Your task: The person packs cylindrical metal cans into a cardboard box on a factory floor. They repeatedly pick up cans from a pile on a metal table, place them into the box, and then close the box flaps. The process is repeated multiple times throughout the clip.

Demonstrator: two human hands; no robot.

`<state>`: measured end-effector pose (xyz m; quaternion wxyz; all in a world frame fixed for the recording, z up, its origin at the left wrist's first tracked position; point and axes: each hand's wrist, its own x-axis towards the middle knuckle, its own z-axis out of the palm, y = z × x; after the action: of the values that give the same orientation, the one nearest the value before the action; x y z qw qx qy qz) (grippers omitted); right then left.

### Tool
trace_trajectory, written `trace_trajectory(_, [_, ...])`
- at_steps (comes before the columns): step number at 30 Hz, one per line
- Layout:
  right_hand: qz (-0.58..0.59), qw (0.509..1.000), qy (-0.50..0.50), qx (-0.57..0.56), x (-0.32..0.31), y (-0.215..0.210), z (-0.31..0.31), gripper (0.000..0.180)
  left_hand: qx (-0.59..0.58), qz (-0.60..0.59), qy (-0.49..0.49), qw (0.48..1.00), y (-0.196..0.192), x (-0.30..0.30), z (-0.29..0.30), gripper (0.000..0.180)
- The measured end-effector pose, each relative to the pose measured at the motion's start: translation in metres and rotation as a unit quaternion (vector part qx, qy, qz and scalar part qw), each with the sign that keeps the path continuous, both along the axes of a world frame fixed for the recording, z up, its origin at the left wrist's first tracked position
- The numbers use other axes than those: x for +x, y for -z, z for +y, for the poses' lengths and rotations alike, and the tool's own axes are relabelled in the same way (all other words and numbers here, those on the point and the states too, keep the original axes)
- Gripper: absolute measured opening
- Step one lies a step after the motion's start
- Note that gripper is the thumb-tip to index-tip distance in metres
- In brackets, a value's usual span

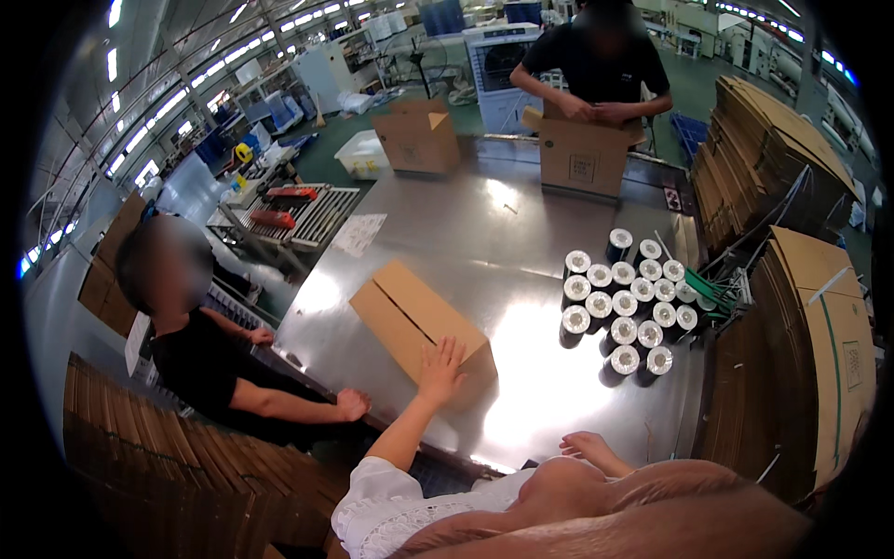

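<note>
My left hand [442, 371] lies with fingers spread on the near end of a brown cardboard box [410, 307]. The box's top flaps meet along a dark narrow gap, and it sits slantwise on the metal table [438, 222]. Close to the table's near edge, my right hand [589, 447] has its fingers stretched out and holds nothing that I can see. To its upper right stands a group of several dark rolls [624, 360] with pale, shiny round tops.
Across the table a person in black handles an open carton [587, 166]; another open carton [417, 144] stands at the far left. Another person [223, 363] stands at the left edge. Flat cardboard stacks [792, 345] rise on the right. A roller conveyor [307, 219] lies beyond the left edge.
</note>
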<state>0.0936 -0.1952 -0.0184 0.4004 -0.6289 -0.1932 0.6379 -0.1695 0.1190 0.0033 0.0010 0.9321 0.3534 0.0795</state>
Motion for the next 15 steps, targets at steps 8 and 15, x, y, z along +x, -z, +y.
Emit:
trace_trajectory(8, [-0.444, 0.895, 0.007, 0.033, 0.089, -0.032, 0.01, 0.031, 0.111, -0.062, -0.34, 0.932, -0.016, 0.105, 0.18, 0.089])
trace_trajectory(15, [-0.81, 0.501, 0.222, 0.208, 0.287, -0.212, 0.006, 0.01, -0.071, -0.092, 0.064, 0.991, 0.033, 0.12, -0.004, 0.073])
